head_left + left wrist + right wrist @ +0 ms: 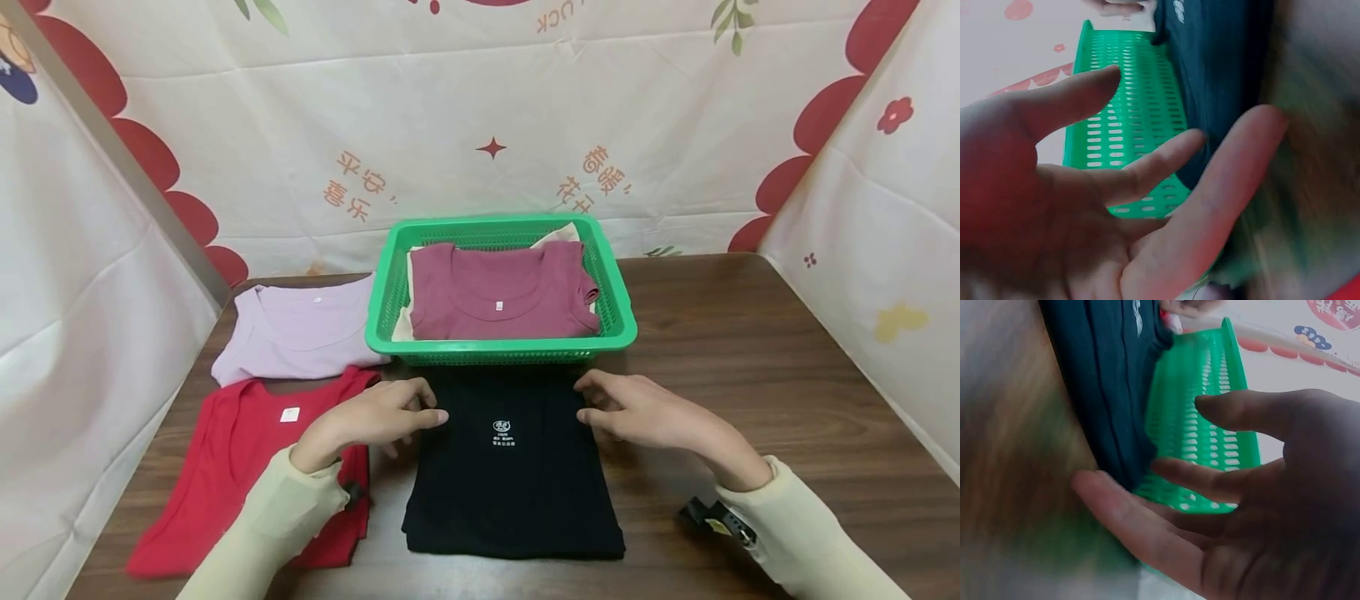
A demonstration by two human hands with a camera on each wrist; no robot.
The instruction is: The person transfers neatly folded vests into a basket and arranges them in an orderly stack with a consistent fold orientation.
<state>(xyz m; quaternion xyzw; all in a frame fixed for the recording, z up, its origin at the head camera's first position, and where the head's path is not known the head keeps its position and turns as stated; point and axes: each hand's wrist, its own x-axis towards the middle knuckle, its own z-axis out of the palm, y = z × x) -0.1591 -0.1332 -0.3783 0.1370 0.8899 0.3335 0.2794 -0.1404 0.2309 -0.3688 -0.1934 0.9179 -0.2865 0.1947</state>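
Note:
A black folded garment (pixel 517 492) with a white printed label lies flat on the table, its far edge close against the green basket (pixel 618 329). At its left far corner is my left hand (pixel 375 412), thumb and fingers spread apart. My right hand (pixel 645 408) is at the opposite corner, thumb also apart from the fingers. In the left wrist view, fingertips (pixel 1269 119) are beside the dark cloth (pixel 1229 62) with nothing pinched. The right wrist view likewise shows fingertips (pixel 1094 484) by the cloth's corner; whether they touch it I cannot tell.
Inside the basket lies a folded mauve tank top (pixel 495 292) over cream cloth. To the left on the wooden table (pixel 705 317) are a lilac top (pixel 300 325) and a red top (pixel 240 433). A patterned white cloth (pixel 465 108) hangs behind.

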